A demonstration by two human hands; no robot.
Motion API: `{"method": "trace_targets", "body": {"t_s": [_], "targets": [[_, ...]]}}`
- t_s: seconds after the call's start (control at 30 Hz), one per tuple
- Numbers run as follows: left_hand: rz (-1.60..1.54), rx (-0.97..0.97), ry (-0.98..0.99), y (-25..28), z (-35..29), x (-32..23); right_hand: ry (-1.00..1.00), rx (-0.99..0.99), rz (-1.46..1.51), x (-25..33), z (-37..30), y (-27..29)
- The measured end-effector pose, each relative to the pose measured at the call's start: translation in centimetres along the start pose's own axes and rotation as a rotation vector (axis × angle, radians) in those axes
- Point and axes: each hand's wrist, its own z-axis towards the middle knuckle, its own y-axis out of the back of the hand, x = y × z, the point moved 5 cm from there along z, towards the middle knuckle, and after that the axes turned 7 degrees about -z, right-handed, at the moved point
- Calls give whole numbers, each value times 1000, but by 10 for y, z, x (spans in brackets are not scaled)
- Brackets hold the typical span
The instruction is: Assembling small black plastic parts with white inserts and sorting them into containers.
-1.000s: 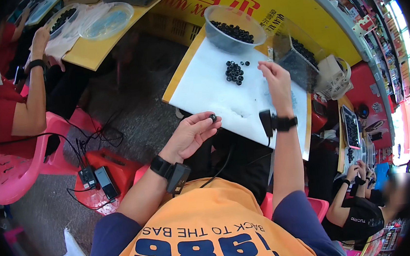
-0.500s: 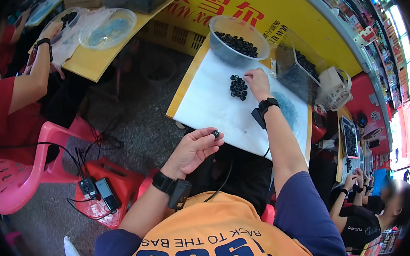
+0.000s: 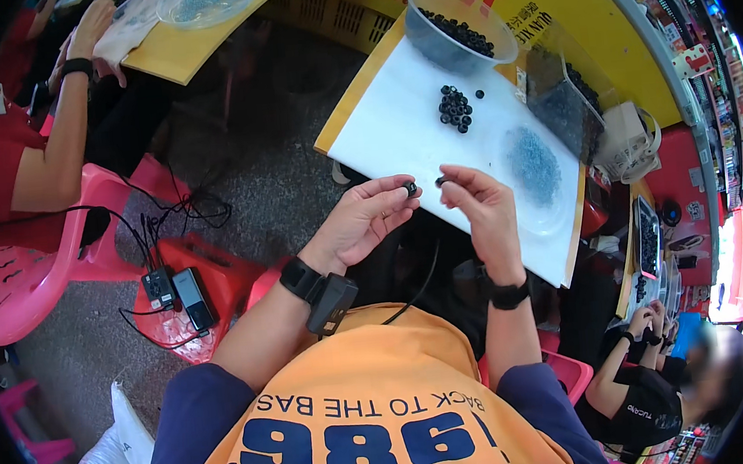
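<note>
My left hand (image 3: 368,217) pinches a small round black part (image 3: 411,190) between thumb and fingertips. Facing it, a short gap away, my right hand (image 3: 483,213) is closed on another small black part (image 3: 441,182), mostly covered by the fingers. Both hands are over the near edge of the white-topped table (image 3: 399,146). Farther back on it lies a cluster of similar black round parts (image 3: 455,110), with one single black part (image 3: 480,94) just right of it. A heap of tiny pale-blue clear pieces (image 3: 533,165) is spread toward the table's right side.
A clear bowl of black parts (image 3: 458,34) stands at the table's far end, beside a clear bin (image 3: 558,96). At left are a pink chair (image 3: 35,279) and a red stool (image 3: 206,264) carrying cabled devices. Co-workers sit left and lower right.
My right hand has come back from the cluster toward my left hand, bringing a black part. One part now lies apart from the cluster. The view has shifted slightly.
</note>
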Motion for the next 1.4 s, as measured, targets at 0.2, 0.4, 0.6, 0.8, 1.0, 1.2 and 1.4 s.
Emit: {"method": "trace_targets", "body": {"t_s": [0.2,0.4,0.6,0.8,1.0,1.2,1.4], "targets": [[35,5,0,1,-1,2,60,-51,24,3,-22,-14],[57,23,-5,0,-1,3,203,-114,-257,11,-22,-15],[74,40,-10,1,0,4,249,-106,-377,18,-23,-19],[157,14,-68,-3,0,-1,310,-126,-436,23,-26,-22],[211,-23,-77,-5,-2,-1,314,-179,-388,14,-27,-22],[246,-41,-95,-4,-4,-4,263,-82,-357,10,-22,-25],[216,13,-121,4,-3,-6,94,60,-238,5,-14,-23]]}}
